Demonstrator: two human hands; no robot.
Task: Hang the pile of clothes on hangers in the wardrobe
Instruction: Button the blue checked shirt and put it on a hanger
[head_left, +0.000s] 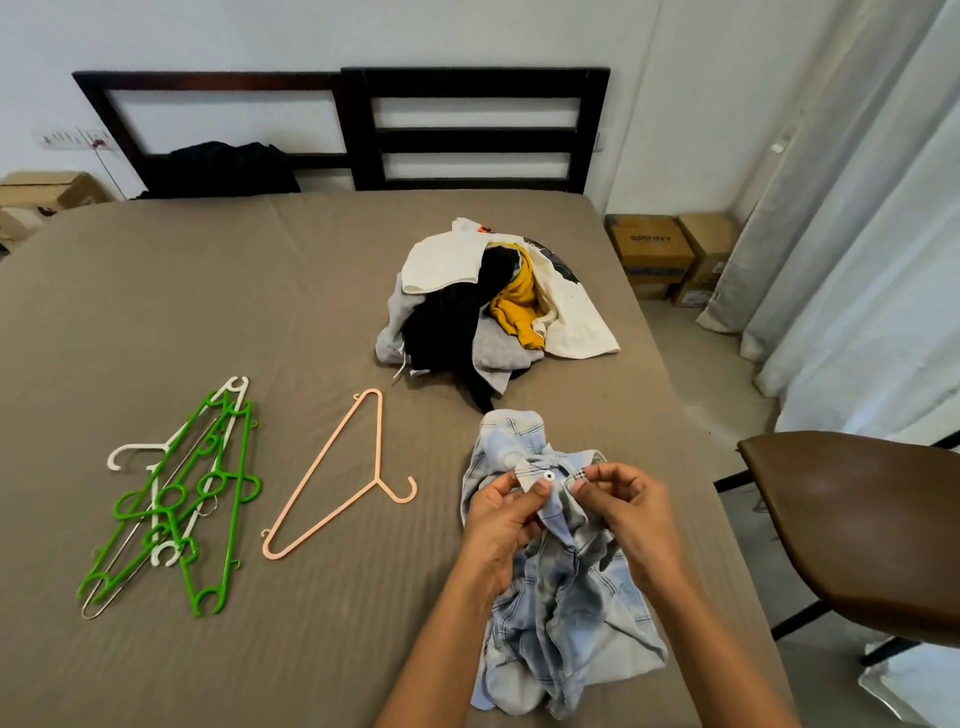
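A wide bed (260, 291) under a taupe sheet fills the room, with a dark slatted headboard (358, 130) against a white wall. Pale curtains (857, 260) hang at the right above cardboard boxes (670, 254) on the floor. Both hands work at the near edge: the left hand (498, 519) and the right hand (634, 509) each pinch the placket of a crumpled blue plaid shirt (571, 613), either side of a white button (549, 475). Beyond the grip lies the pile of clothes (493, 296). Left of it rests a peach hanger (332, 478), and farther left a heap of green and white hangers (176, 499). Right of the grip stands a brown chair (872, 519).
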